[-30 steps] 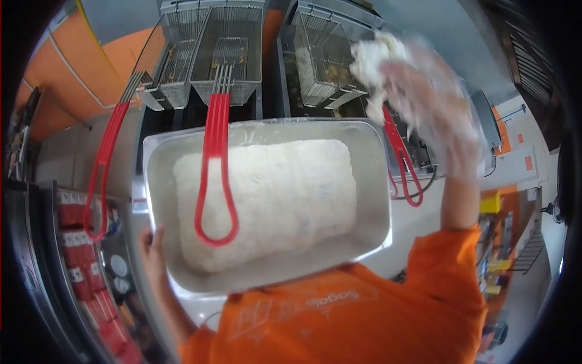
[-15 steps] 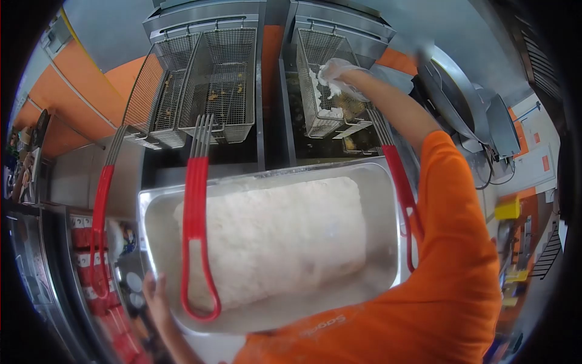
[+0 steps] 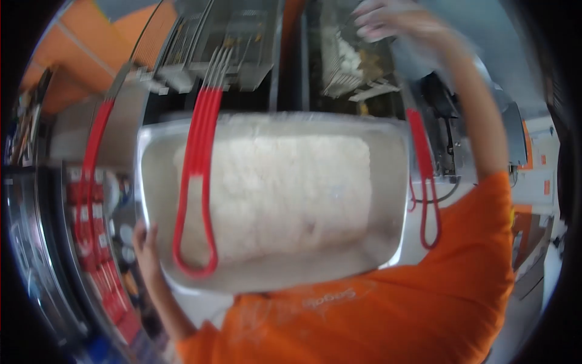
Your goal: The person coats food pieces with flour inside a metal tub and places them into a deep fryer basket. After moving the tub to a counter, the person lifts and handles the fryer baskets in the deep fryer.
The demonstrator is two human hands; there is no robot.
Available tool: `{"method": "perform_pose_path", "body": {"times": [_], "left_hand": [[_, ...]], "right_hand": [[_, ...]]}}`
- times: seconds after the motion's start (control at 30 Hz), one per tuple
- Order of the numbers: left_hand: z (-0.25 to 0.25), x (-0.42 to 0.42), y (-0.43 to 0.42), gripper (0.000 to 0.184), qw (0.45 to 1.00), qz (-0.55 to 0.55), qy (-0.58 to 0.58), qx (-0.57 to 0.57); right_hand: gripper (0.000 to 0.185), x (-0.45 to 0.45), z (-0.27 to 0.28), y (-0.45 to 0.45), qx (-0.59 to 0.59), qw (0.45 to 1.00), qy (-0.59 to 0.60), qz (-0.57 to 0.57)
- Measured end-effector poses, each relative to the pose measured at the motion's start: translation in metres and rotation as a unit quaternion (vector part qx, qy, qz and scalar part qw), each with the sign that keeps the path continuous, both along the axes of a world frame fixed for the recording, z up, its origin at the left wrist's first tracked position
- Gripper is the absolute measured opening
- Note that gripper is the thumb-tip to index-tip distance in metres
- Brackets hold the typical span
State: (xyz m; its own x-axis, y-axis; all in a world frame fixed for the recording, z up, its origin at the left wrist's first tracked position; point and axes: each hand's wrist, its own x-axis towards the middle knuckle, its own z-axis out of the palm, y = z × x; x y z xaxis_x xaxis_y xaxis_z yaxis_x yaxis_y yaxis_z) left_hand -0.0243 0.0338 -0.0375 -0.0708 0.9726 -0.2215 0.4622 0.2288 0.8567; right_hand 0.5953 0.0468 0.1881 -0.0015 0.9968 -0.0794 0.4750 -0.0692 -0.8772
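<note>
Left hand (image 3: 145, 242) touches metal pan (image 3: 388, 176) at left, grip unclear; right hand (image 3: 394, 21), fingers parted, near far-right basket (image 3: 341, 85). Pan likely heavy, stiff; hold opposite rims.

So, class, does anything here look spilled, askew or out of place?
Nothing plainly stands out. White pieces lie inside the right basket. The middle handle overhangs the pan, perhaps slightly in the way. Blur could hide small spills.
</note>
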Motion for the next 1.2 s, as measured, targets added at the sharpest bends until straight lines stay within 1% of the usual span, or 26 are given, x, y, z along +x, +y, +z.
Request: {"method": "perform_pose_path", "body": {"times": [0.03,0.07,0.1,0.13,0.2,0.27,0.3,0.33,0.4,0.43,0.5,0.53,0.6,0.63,0.67,0.7,0.73,0.8,0.83,0.87,0.9,1.0,1.07,1.1,1.17,1.2], "left_hand": [[0.011,0.010,-0.001,0.047,1.000,0.001,0.016,-0.003],[0.023,0.019,-0.002,0.043,0.999,0.002,0.032,-0.005],[0.038,0.030,-0.005,0.042,0.999,0.012,0.037,-0.031],[0.039,0.035,-0.006,0.035,0.998,0.042,0.039,-0.015],[0.033,0.027,0.003,0.026,0.995,-0.062,-0.078,-0.031],[0.023,0.020,0.007,0.027,0.986,-0.117,-0.116,0.006],[0.021,0.018,0.008,0.027,0.987,-0.111,-0.114,0.007],[0.020,0.017,0.008,0.024,0.983,-0.121,-0.136,-0.005],[0.019,0.020,0.010,0.022,0.977,-0.130,-0.166,-0.014],[0.018,0.022,0.009,0.021,0.973,-0.126,-0.192,-0.017],[0.016,0.021,0.010,0.021,0.968,-0.113,-0.223,-0.015],[0.012,0.019,0.010,0.021,0.970,-0.122,-0.209,-0.023],[0.012,0.016,0.014,0.021,0.973,-0.122,-0.194,-0.025],[0.013,0.016,0.014,0.020,0.974,-0.130,-0.187,-0.010],[0.014,0.019,0.012,0.020,0.974,-0.139,-0.181,0.004],[0.020,0.026,0.008,0.014,0.968,-0.101,-0.231,0.009],[0.022,0.025,0.007,0.014,0.967,-0.096,-0.235,0.007],[0.023,0.026,0.007,0.015,0.964,-0.110,-0.241,-0.018],[0.023,0.025,0.006,0.015,0.964,-0.108,-0.243,-0.020],[0.022,0.025,0.006,0.015,0.964,-0.106,-0.243,-0.026],[0.023,0.026,0.006,0.016,0.964,-0.105,-0.242,-0.030],[0.028,0.027,0.005,0.018,0.963,-0.107,-0.246,-0.031],[0.028,0.026,0.005,0.018,0.963,-0.109,-0.247,-0.029],[0.027,0.026,0.005,0.019,0.962,-0.111,-0.247,-0.028],[0.028,0.026,0.003,0.019,0.962,-0.111,-0.248,-0.033],[0.029,0.027,0.004,0.019,0.962,-0.108,-0.250,-0.033]], "right_hand": [[0.034,-0.027,0.021,-0.023,-0.017,0.993,-0.099,-0.065],[0.034,-0.054,0.036,-0.043,-0.020,0.987,-0.143,-0.068],[0.034,-0.082,0.045,-0.065,-0.023,0.984,-0.170,-0.055],[0.034,-0.113,0.055,-0.089,-0.034,0.980,-0.191,-0.033],[0.035,-0.169,0.064,-0.134,-0.075,0.971,-0.224,0.030],[0.035,-0.221,0.056,-0.166,-0.130,0.953,-0.252,0.105],[0.035,-0.244,0.046,-0.173,-0.151,0.942,-0.268,0.136],[0.035,-0.262,0.026,-0.172,-0.165,0.932,-0.281,0.159],[0.035,-0.279,-0.034,-0.159,-0.146,0.926,-0.296,0.182],[0.043,-0.271,-0.098,-0.163,-0.041,0.946,-0.266,0.180],[0.043,-0.288,-0.191,-0.131,0.148,0.910,-0.347,0.173],[0.042,-0.312,-0.217,-0.111,-0.021,0.917,-0.345,0.198],[0.042,-0.324,-0.252,-0.106,-0.181,0.896,-0.337,0.224],[0.043,-0.314,-0.266,-0.120,-0.129,0.911,-0.299,0.252],[0.048,-0.318,-0.251,-0.125,-0.079,0.921,-0.260,0.279],[0.047,-0.312,-0.227,-0.128,-0.151,0.915,-0.265,0.266],[0.047,-0.302,-0.228,-0.129,-0.153,0.912,-0.267,0.271],[0.049,-0.278,-0.231,-0.128,-0.186,0.942,-0.222,0.169],[0.058,-0.276,-0.215,-0.122,-0.204,0.942,-0.224,0.146],[0.058,-0.271,-0.216,-0.125,-0.206,0.941,-0.226,0.147],[0.061,-0.265,-0.218,-0.127,-0.162,0.961,-0.189,0.121],[0.063,-0.282,-0.170,-0.109,-0.152,0.960,-0.201,0.127],[0.054,-0.285,-0.167,-0.108,-0.058,0.970,-0.212,0.102],[0.054,-0.281,-0.175,-0.108,-0.059,0.970,-0.211,0.104],[0.042,-0.277,-0.194,-0.113,-0.049,0.914,-0.390,0.098],[0.042,-0.277,-0.195,-0.120,-0.050,0.915,-0.389,0.097]]}}
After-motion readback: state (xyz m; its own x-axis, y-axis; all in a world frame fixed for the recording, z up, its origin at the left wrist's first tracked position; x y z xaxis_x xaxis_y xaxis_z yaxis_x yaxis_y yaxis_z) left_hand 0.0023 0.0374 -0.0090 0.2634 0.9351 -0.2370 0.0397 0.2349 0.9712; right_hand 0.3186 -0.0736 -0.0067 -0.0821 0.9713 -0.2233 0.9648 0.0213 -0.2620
